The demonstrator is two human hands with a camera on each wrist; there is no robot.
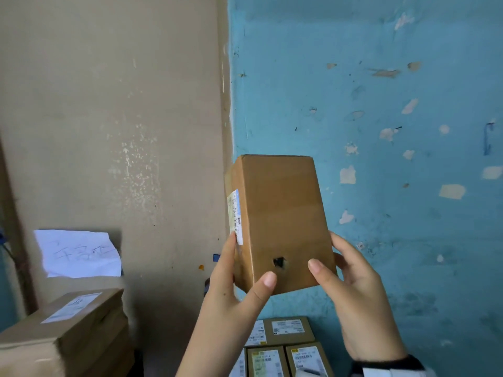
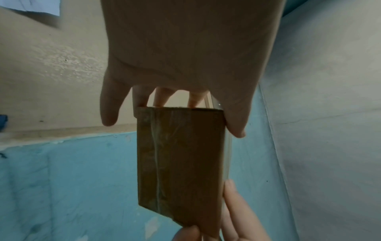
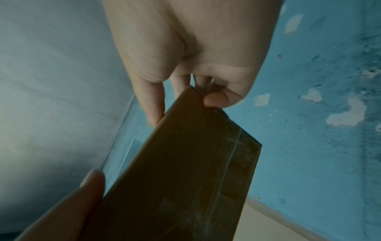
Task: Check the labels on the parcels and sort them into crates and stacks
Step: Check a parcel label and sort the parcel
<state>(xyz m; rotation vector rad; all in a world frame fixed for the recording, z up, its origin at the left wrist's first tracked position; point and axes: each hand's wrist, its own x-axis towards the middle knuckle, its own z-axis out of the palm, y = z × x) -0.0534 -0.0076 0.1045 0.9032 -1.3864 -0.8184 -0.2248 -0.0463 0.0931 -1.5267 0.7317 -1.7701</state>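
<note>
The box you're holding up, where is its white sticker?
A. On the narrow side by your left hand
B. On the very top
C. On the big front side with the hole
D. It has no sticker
A. The white label runs down the narrow left side of the cardboard box, just above the left hand; the broad face turned to the camera shows only a small hole.

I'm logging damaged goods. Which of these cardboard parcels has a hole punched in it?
The held parcel, gripped by the left hand and right hand: a dark hole shows low on its front. The stacked parcels below show only labels.
</note>
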